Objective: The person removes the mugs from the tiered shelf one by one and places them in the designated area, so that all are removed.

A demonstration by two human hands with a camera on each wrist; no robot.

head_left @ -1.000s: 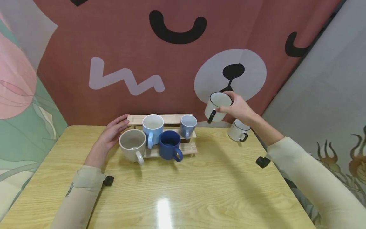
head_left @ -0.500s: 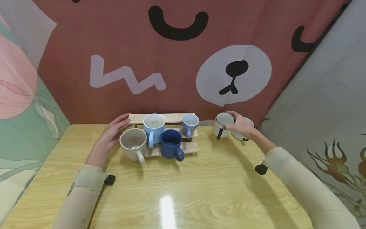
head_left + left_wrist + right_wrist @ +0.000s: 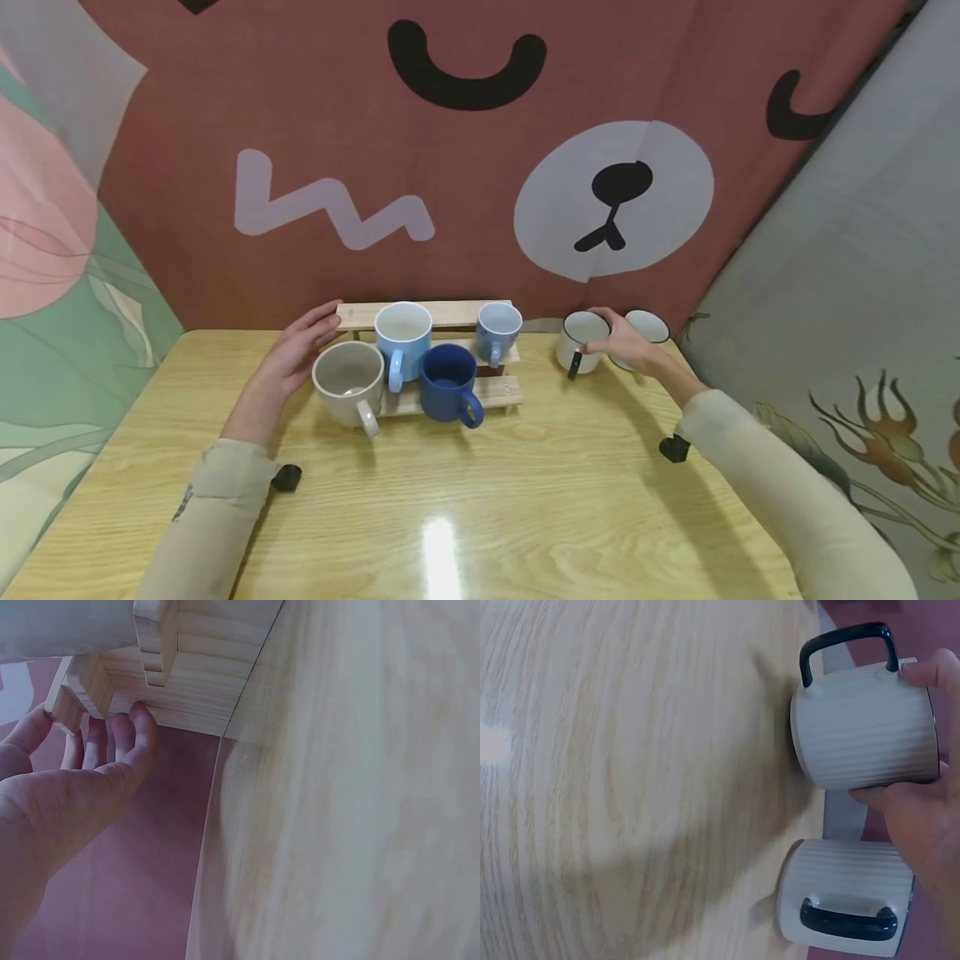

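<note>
In the head view my right hand [image 3: 628,340] grips the rim of a white ribbed mug [image 3: 866,727] with a black handle. This mug is at table level, slightly tilted in the right wrist view; whether its base fully touches the table I cannot tell. Close beside it stands a second white mug [image 3: 840,889], partly hidden by my hand in the head view. My left hand [image 3: 302,346] holds the left end of a wooden tiered rack [image 3: 450,312], thumb and fingers at the side boards [image 3: 90,684].
On the rack are a large beige mug [image 3: 347,392], a light blue mug [image 3: 408,354], a dark blue mug [image 3: 442,396] and a small grey-blue cup [image 3: 497,325]. The wooden table [image 3: 360,517] meets a patterned cloth wall [image 3: 465,217] behind the rack.
My right hand has lowered the white mug from the air down to the tabletop, beside the other white mug. My left hand has stayed at the rack's end.
</note>
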